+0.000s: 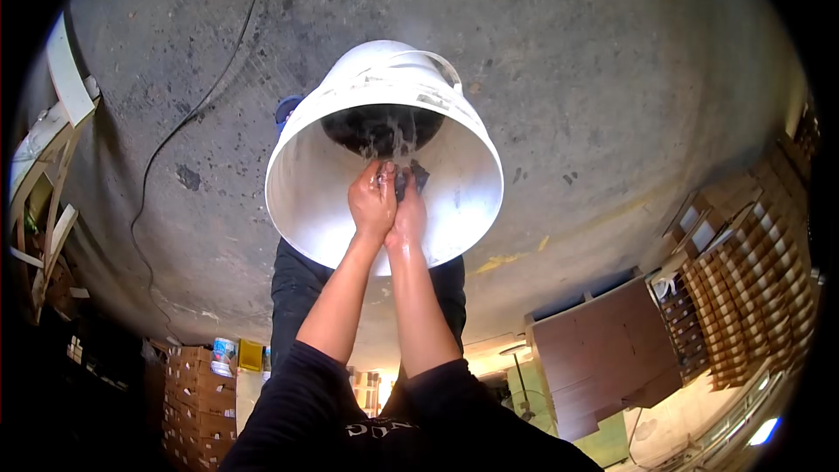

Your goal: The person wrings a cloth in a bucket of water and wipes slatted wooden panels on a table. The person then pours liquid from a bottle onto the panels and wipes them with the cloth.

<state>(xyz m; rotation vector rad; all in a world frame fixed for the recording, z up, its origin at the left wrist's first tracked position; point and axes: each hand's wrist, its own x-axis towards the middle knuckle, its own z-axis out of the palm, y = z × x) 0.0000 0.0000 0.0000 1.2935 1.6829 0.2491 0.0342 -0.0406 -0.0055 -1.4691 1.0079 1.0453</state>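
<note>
**Both hands together over a white bucket of dark water**

At the centre of the frame the left hand (pixel 373 201) and the right hand (pixel 409 214) meet inside the mouth of a white bucket (pixel 306 183); both grips are pressed together around a small dark object (pixel 409 178), fingers curled and pinching it between them; what the object is cannot be told. The bucket stands on the concrete floor (pixel 594 79), and dark water (pixel 376 127) with a splash in it lies at its bottom, just above the hands in the picture.

To do this well, I judge, the hands should stay low inside the bucket walls so splashes fall back in; the hold on the wet object should be firm, since it may slip; the bucket should not be leaned on, as it could tip.

At the lower left stand stacked brown cardboard boxes (pixel 199 402), with a small white tub (pixel 225 355) bearing a blue label and a yellow container (pixel 251 355) on top; on the right edge a wooden rack (pixel 752 288) of small compartments; a black cable (pixel 188 118) runs across the upper left.
</note>
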